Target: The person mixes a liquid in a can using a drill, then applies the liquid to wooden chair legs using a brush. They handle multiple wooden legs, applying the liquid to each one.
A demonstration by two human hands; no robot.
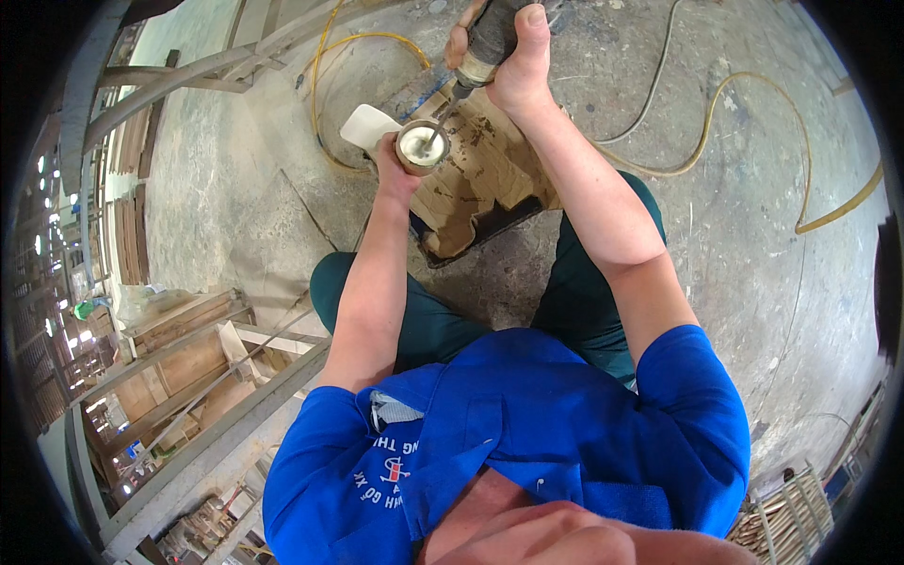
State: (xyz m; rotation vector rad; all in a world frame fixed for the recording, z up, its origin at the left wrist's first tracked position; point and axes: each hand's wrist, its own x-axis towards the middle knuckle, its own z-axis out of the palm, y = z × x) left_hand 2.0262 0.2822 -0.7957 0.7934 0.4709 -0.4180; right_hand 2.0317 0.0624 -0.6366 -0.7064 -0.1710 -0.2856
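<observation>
My left hand [397, 169] is wrapped round a small round cup [407, 141] that holds a pale, creamy liquid [420, 146]. In my right hand [518, 71] is a dark power drill [493, 36], tilted downward. From its collar a thin metal rod [450, 115] runs into the cup, its tip in the pale liquid. A white flat piece [367, 125] sticks out to the left behind the cup; whether it is joined to the cup I cannot tell. Below both hands lies a stained brown cardboard sheet [490, 174] with dark spots and a torn near edge.
A yellow hose [316, 89] curves across the concrete floor [245, 179] at the far left, and another yellow hose [725, 89] loops on the right. A grey cable [664, 66] lies nearby. Metal framing [217, 424] and wooden boards [169, 377] stand on my left.
</observation>
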